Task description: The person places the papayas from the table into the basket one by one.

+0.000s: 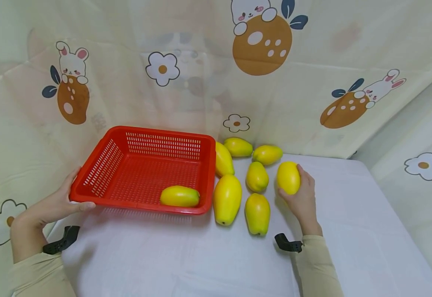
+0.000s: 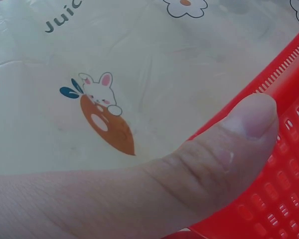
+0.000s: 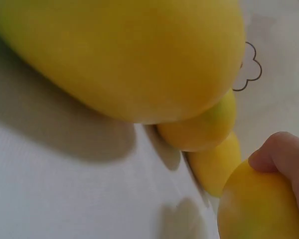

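My left hand (image 1: pixel 61 202) grips the near left corner of a red plastic basket (image 1: pixel 141 205). In the left wrist view the thumb (image 2: pixel 229 149) lies along the basket's rim; the other fingers are hidden. One yellow papaya (image 1: pixel 180 196) lies inside, at the near right corner. To the right of the basket, my right hand (image 1: pixel 303 198) holds another yellow papaya (image 1: pixel 288 177), thumb on the near side and fingers round the right side. The right wrist view shows that held papaya (image 3: pixel 261 206) at the lower right, its shadow apart from it on the cloth.
Several more papayas lie between the basket and my right hand, including a long one (image 1: pixel 227 200) beside the basket and a ribbed one (image 1: pixel 258 214) nearer me. A white cloth (image 1: pixel 145 255) covers the table. A printed curtain (image 1: pixel 197 103) hangs behind.
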The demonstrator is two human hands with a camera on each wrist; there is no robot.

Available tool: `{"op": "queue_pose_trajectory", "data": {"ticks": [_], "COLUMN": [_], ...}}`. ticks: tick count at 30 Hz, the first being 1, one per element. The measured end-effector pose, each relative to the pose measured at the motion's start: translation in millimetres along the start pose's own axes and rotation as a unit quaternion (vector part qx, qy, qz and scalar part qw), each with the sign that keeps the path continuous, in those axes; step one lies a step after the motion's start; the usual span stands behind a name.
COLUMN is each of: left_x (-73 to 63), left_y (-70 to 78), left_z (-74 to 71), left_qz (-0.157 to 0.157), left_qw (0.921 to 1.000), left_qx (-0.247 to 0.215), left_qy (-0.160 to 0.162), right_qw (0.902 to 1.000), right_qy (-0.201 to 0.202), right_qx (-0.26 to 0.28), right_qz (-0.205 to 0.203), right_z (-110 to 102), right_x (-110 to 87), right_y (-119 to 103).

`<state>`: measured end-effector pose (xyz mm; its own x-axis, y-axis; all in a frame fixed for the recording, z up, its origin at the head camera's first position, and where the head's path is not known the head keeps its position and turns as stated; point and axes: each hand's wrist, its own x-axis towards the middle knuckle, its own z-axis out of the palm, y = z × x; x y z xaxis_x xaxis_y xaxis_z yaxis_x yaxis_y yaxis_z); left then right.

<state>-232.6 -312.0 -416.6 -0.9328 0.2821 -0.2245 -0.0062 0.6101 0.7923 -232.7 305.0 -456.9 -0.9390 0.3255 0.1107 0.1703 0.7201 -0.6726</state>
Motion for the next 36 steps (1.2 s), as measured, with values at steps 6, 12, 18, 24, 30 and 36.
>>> {"op": "queue_pose_trajectory", "data": {"ticks": [6,12,18,24,30,36], "left_x": [0.1,-0.6,-1.0,-0.4,-0.2,-0.9], "left_y": [-1.0,0.1,1.4,-0.1,0.2,0.8], "left_z": [-0.4,0.3,0.5,0.6,0.7,1.0], "left_qz": [-0.003,-0.001,-0.003,0.000,0.001,-0.001], "left_qw": [1.0000,1.0000,1.0000,1.0000,1.0000,1.0000], "left_qx": [0.001,0.000,-0.001,0.004,0.000,0.000], "left_qy": [-0.002,0.000,0.000,0.003,0.003,0.003], "right_qw": [0.9998,0.9988,0.9968,0.9948,0.9930,0.9892], "right_qy": [0.017,0.042,0.064,0.080,0.089,0.098], "right_qx": [0.009,0.026,0.048,0.063,0.077,0.103], "right_qz": [0.000,-0.001,-0.005,-0.007,-0.010,-0.037], "right_z": [-3.0,-5.9,-8.3,-10.6,-12.3,-10.6], "right_x": [0.0,-0.9,-2.5,-4.3,-7.1,-8.0], "right_y": [-3.6,-7.7,-13.4,-19.0,-24.4,-27.4]}}
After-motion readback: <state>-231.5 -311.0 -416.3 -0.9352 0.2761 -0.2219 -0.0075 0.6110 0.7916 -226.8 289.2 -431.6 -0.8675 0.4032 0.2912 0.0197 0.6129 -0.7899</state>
